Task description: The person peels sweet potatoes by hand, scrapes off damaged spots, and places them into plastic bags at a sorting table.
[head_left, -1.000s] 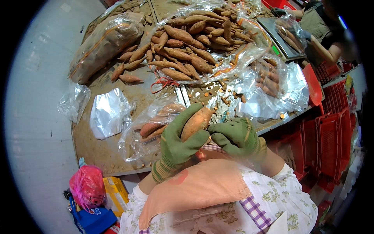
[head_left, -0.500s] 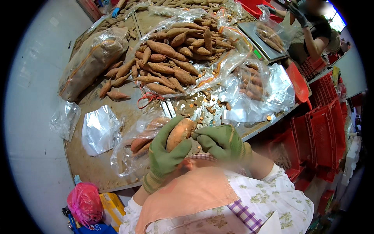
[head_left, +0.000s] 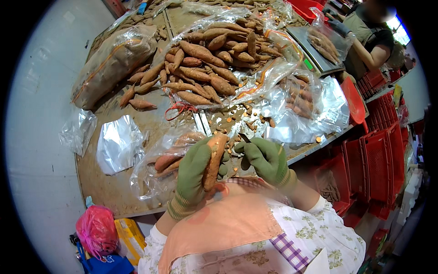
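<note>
A sweet potato (head_left: 214, 160) with orange-brown skin stands nearly upright in my left hand (head_left: 191, 176), whose green-gloved fingers wrap round it. Just to its right, my right hand (head_left: 268, 162), in the same kind of glove, is closed on a small knife (head_left: 244, 137); its dark blade tip sticks out toward the upper left and its handle is hidden in the fist. Blade and sweet potato are apart. Left of my left hand lies a clear plastic bag (head_left: 148, 171) with several sweet potatoes inside. Beyond my hands, a large heap of sweet potatoes (head_left: 200, 68) spills from an opened sack.
A full sack (head_left: 116, 64) leans at the far left, near flat plastic bags (head_left: 119, 145). At right lie a bagged portion (head_left: 300, 97) and a scale (head_left: 315, 48). Red crates (head_left: 372, 160) stand beyond the table's right edge. A gloved co-worker (head_left: 369, 48) holds a filled bag.
My left hand has turned the sweet potato more upright. My right hand has moved slightly away and tilted, so the knife blade now shows. The co-worker's arms have shifted.
</note>
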